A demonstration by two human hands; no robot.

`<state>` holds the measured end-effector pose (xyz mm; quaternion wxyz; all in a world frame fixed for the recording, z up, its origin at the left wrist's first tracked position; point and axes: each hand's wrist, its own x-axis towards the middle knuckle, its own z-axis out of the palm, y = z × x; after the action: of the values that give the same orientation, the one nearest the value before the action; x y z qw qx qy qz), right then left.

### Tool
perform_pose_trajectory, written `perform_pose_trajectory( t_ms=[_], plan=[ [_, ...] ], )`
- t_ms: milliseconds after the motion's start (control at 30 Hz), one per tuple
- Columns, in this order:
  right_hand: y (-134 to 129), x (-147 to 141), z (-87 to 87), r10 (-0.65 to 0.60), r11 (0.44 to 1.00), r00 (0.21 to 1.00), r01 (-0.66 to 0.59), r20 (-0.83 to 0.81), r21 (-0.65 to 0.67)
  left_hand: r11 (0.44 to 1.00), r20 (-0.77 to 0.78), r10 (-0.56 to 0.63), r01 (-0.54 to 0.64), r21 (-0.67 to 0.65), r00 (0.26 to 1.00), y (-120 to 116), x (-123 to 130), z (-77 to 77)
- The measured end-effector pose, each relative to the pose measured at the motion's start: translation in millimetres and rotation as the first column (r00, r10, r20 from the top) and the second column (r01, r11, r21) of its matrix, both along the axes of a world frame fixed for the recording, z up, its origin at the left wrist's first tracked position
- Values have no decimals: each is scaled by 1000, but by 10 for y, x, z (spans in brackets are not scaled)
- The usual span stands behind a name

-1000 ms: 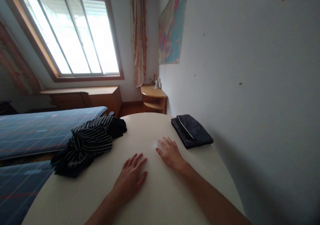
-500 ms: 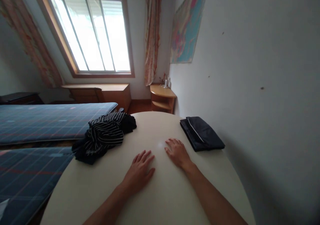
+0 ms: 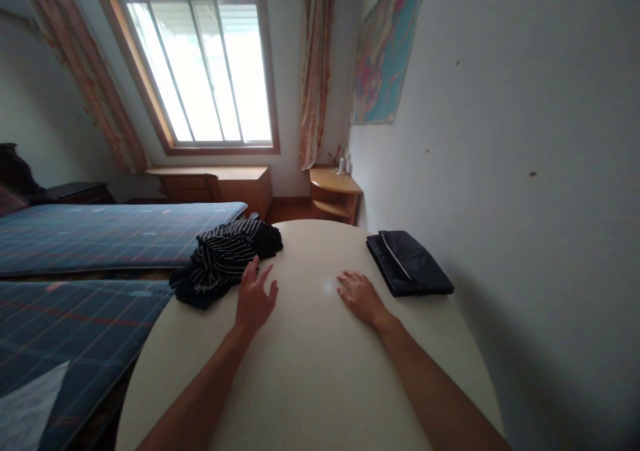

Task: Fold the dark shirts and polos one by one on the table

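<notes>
A crumpled black garment with white stripes (image 3: 223, 256) lies in a heap at the far left of the round cream table (image 3: 310, 371). My left hand (image 3: 256, 299), fingers spread, is at the near right edge of this heap and overlaps it in view; whether it touches the cloth I cannot tell. On the table top, right of the middle, my right hand (image 3: 361, 297) rests palm down with its fingers stretched out, holding nothing. Just beyond it to the right lies a folded dark cloth item with a pale piping line (image 3: 413, 264).
Two mattresses with blue plaid covers (image 3: 120, 237) lie left of the table, with a white sheet (image 3: 37, 407) on the nearer one. A white wall (image 3: 525, 251) rises close on the right. A wooden desk (image 3: 240, 176) and a corner shelf (image 3: 336, 183) stand beneath the window side.
My left hand has lifted and moved forward and left to the striped garment, fingers spreading. The right hand stays on the table. The view has turned slightly left.
</notes>
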<state>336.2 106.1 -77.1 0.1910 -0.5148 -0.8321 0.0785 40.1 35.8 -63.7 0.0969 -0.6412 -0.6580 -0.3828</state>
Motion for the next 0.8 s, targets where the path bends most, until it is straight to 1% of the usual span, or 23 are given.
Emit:
perform_pose_trajectory(
  t_ms=[33, 67, 133, 200, 233, 300, 367, 433, 500, 600, 700, 800],
  plan=[
    [1, 0, -4, 1, 1000, 1000, -1, 1, 0, 995, 12, 101, -102, 24, 995, 37, -114, -6],
    [4, 0, -8, 2, 1000, 1000, -2, 1, 1, 983, 33, 184, -185, 20, 982, 69, -217, -25],
    [12, 3, -17, 2, 1000, 1000, -2, 1, 5, 958, 75, 286, -283, -43, 955, 122, -373, -97],
    [21, 7, -26, 2, 1000, 1000, -2, 1, 10, 944, 111, 327, -318, -85, 939, 174, -457, -190],
    [25, 9, -29, 2, 1000, 1000, -2, 1, 12, 943, 129, 332, -323, -87, 934, 202, -479, -233],
    [30, 12, -33, 5, 1000, 1000, -5, 3, 14, 947, 165, 322, -316, -62, 932, 253, -500, -296],
    [32, 14, -36, 9, 1000, 1000, -9, 4, 13, 953, 195, 302, -303, -23, 933, 283, -500, -313],
    [34, 13, -42, 9, 1000, 1000, -9, 5, 9, 962, 208, 262, -273, 27, 943, 280, -470, -287],
    [38, 12, -48, 6, 1000, 1000, -6, 1, 4, 974, 202, 194, -213, 79, 960, 244, -395, -235],
    [36, 12, -39, 7, 1000, 1000, -7, -21, 0, 990, 170, 45, -66, 121, 984, 154, -197, -168],
    [-6, 13, 15, 45, 999, 995, -45, -90, 12, 989, 127, -126, 113, 99, 984, 51, 51, -153],
    [-112, -11, 98, 195, 981, 966, -190, -169, 42, 958, 91, -287, 287, 11, 954, -51, 272, -163]
  ],
)
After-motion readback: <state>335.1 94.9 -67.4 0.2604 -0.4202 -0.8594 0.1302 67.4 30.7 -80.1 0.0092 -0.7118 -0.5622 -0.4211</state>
